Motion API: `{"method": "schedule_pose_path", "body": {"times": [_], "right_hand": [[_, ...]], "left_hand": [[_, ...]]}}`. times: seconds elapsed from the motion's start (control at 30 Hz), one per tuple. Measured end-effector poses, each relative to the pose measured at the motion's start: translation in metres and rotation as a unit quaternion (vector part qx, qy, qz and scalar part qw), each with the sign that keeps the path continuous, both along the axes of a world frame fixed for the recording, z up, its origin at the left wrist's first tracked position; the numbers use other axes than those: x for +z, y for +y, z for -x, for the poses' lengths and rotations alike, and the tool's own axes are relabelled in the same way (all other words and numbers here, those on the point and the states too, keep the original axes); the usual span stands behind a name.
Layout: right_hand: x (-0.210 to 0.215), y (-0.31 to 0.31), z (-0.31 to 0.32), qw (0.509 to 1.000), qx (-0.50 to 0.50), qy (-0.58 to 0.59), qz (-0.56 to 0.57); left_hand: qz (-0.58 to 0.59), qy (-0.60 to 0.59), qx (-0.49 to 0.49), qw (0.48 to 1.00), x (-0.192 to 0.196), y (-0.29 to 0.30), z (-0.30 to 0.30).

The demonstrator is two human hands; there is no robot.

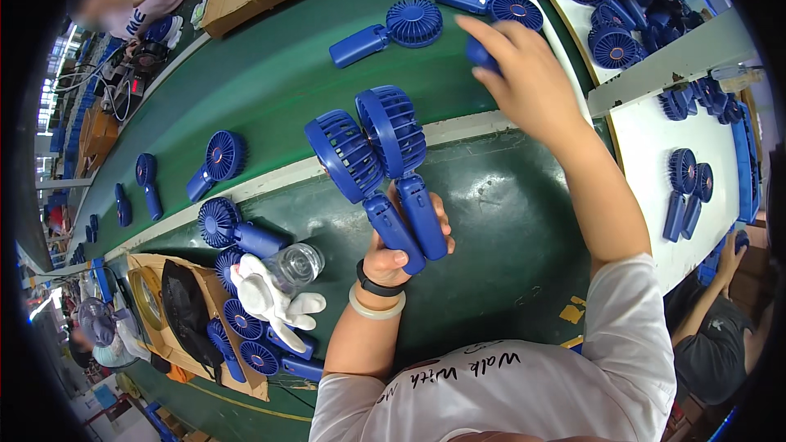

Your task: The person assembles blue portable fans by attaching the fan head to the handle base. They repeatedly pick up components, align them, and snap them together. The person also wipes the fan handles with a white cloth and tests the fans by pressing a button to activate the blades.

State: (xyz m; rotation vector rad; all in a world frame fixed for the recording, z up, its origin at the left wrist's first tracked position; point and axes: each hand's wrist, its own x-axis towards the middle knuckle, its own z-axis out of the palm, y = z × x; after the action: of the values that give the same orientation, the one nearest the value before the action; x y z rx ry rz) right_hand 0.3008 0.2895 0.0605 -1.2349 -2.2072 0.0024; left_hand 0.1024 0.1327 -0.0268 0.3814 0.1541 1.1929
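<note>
My left hand (391, 255), wearing a black wristband and a pale bangle, is closed round the handles of two blue handheld fans. The left fan (348, 151) and the right fan (393, 129) stand side by side, heads up. Over the green belt at the upper right, my right hand (528, 82) has thumb and fingers round a blue piece (481, 56); most of that piece is hidden by the hand. Just beyond the fingers lies a fan (516, 11), and to their left another fan (414, 23) rests on the belt.
More fans (224, 155) lie along the green conveyor belt (278, 106). At left are a clear bottle (296, 266), white gloves (266, 295) and a cardboard tray (192, 278). White shelves at right hold several fans (614, 47). Co-workers sit at upper left and lower right.
</note>
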Motion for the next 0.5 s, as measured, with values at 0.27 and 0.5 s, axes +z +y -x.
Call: {"method": "schedule_pose_path", "body": {"times": [0.27,0.5], "right_hand": [[0.023,-0.156,-0.057,0.992,-0.104,-0.076,-0.001],[-0.02,-0.209,-0.085,0.956,-0.249,-0.067,0.141]], "left_hand": [[-0.019,0.068,0.007,0.997,0.001,0.001,-0.002],[-0.033,0.088,0.022,0.995,0.002,-0.001,-0.003]]}}
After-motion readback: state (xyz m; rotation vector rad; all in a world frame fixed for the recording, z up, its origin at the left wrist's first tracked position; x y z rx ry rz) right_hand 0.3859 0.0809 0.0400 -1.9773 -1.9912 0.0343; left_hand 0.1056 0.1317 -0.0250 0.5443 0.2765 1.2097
